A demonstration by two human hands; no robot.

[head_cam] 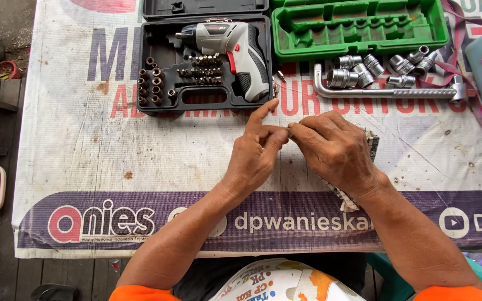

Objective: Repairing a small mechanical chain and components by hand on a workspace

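— Grey and red, that cordless screwdriver (235, 47)?

— Yes, it lies in an open black case (150, 67) at the far side of the worktop (85, 139), with rows of bits (202, 71) and dark sockets (150, 86) slotted beside it.

— And the hands?

— Both meet near the middle of the worktop, just in front of the case. The left hand (255, 153) pinches with thumb and middle fingers, its index finger pointing up towards the case. The right hand (333, 147) is curled, fingertips pressed against the left's.

— What do they grip?

— Something tiny and thin between the fingertips (289, 131); it is too small to tell what it is. A thin thread or wire seems to run from there, but I cannot be sure.

— Anything under the right hand?

— A checked cloth (346, 198) shows beneath the wrist and beyond the knuckles.

— And to the right?

— An open green case (358, 25), with shiny chrome sockets (364, 67) loose just in front of it and an L-shaped metal wrench (386, 93) lying beside them. A printed banner (112, 223) covers the worktop.
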